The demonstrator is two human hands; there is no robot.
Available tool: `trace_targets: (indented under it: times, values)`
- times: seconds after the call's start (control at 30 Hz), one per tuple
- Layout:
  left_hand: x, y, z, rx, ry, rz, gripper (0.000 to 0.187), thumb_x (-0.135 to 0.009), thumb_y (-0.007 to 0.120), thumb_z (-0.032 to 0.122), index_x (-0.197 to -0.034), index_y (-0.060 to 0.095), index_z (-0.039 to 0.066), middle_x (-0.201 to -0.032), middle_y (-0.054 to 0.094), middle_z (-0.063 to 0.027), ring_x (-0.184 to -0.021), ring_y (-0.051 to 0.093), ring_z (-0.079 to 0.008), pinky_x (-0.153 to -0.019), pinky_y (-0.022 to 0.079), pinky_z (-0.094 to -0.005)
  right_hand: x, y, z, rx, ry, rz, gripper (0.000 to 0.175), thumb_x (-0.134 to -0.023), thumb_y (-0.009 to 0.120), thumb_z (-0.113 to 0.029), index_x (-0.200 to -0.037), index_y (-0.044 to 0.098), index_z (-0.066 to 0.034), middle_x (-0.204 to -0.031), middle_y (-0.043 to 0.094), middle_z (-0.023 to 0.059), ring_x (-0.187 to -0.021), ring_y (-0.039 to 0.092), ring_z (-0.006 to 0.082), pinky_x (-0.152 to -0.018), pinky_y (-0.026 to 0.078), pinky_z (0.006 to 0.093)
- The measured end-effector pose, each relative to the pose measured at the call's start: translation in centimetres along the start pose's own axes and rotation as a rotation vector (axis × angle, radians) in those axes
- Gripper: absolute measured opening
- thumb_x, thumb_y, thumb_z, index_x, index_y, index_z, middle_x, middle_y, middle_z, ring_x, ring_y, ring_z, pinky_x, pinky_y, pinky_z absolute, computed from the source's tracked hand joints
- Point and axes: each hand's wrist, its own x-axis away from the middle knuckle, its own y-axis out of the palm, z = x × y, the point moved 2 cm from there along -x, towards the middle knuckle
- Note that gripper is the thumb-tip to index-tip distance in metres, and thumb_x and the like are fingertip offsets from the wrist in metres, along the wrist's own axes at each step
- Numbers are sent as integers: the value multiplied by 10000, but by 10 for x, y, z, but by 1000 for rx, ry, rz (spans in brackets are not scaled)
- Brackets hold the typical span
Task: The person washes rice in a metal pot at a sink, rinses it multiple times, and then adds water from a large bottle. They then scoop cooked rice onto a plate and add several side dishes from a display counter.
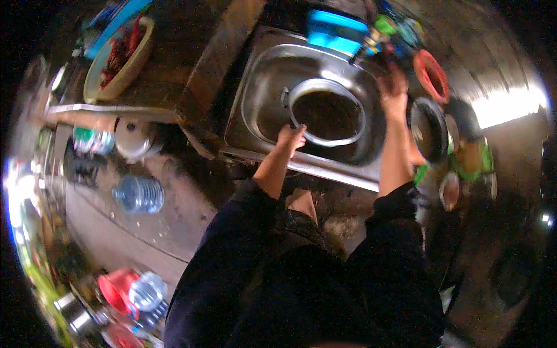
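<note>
A round metal pot (pixel 328 114) with a pale rim and a dark inside sits in a stainless steel sink (pixel 265 74). My left hand (pixel 292 138) is at the pot's near left rim, its fingers closed on the edge. To the right of the pot, over the sink's right edge, my right hand (pixel 393 87) reaches away from me; it is blurred, and whether it holds something cannot be told. A dark faucet (pixel 357 55) is at the sink's far side, left of my right hand.
A blue plastic container (pixel 337 32) stands behind the sink, with a red basin (pixel 431 76) and a dark-rimmed pan (pixel 429 130) to the right. An oval bowl (pixel 93 82) of reddish food rests on the left counter. A large water bottle (pixel 139 194) lies on the floor.
</note>
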Motion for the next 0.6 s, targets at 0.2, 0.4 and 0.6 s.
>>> trace_targets:
  times: [0.2,0.4,0.6]
  values:
    - [-113,41,-50,130,291,-131,239,-731,596,279,-863,614,81,-740,590,-94,-652,573,-220,-556,466,-361,-191,37,36,-43,-304,-406,538,-774,597,-255,-1270,402,-173,-1215,466,124,-1085,469,275,-881,406,382]
    - [-76,37,31,-475,158,212,358,-748,534,268,-1032,535,48,-947,574,-143,-876,550,-288,-712,445,-379,-129,26,15,311,10,-468,478,-789,569,-298,-1181,436,-59,-1130,499,154,-1024,494,311,-835,404,373]
    - [-3,27,130,-274,335,152,585,-725,545,373,-1201,436,52,-1192,456,-193,-1050,477,-312,-815,424,-393,59,51,-22,291,-462,-909,512,-779,572,-284,-1204,421,-43,-1164,473,201,-1079,449,344,-911,376,394]
